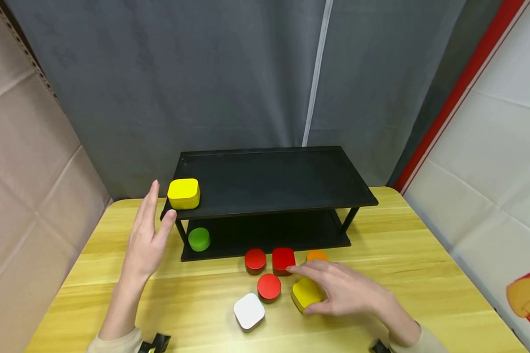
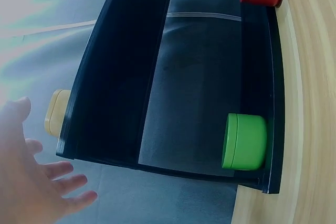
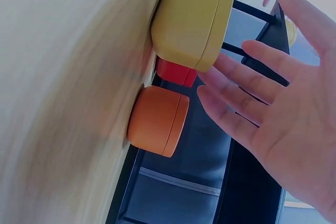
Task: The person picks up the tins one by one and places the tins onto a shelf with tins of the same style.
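My left hand [image 1: 145, 245] is raised at the left end of a black two-tier rack [image 1: 269, 176], fingers extended and holding nothing. Just beside it, a yellow rounded-square container [image 1: 183, 194] sits on the top tier's left front corner. Below, a green round container [image 1: 199, 239] stands on the lower tier. Over the table, my right hand [image 1: 340, 289] reaches above a second yellow rounded-square container [image 1: 306, 294], thumb and fingers spread around it. In the right wrist view, this palm [image 3: 299, 114] faces the yellow container [image 3: 189, 22] without gripping it.
Two red round containers [image 1: 255, 261] and a red rounded-square one [image 1: 283, 261] stand before the rack. An orange container [image 1: 317, 255] is partly behind my right hand. A white rounded-square container [image 1: 249, 312] lies nearer on the wooden table [image 1: 194, 304]. A grey curtain [image 1: 247, 73] hangs behind.
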